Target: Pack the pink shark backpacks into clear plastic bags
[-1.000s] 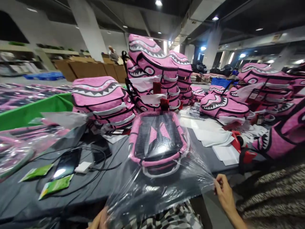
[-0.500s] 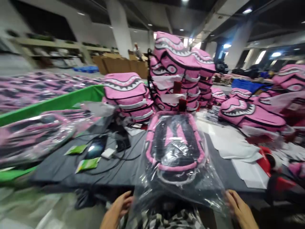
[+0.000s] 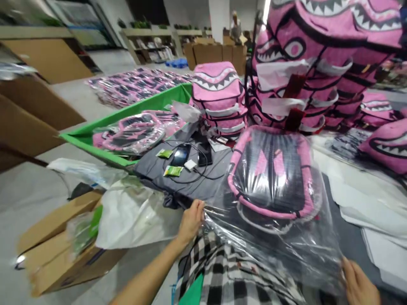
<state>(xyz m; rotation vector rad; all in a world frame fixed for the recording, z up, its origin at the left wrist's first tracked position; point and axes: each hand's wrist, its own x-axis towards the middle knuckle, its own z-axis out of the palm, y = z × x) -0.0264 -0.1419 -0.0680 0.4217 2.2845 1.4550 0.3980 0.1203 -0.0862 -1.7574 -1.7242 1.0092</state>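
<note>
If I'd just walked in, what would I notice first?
Probably the tall stack of pink backpacks with toothy prints in the upper right. Below it, a pink-and-black backpack lies in a clear plastic bag gripped by the left hand and right hand. A bright green container sits left of the dark grey table.

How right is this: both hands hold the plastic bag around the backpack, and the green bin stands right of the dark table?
The green bin stands left of the dark table, not right, as the head view shows; the left hand and right hand do hold the plastic bag around the backpack.
</note>
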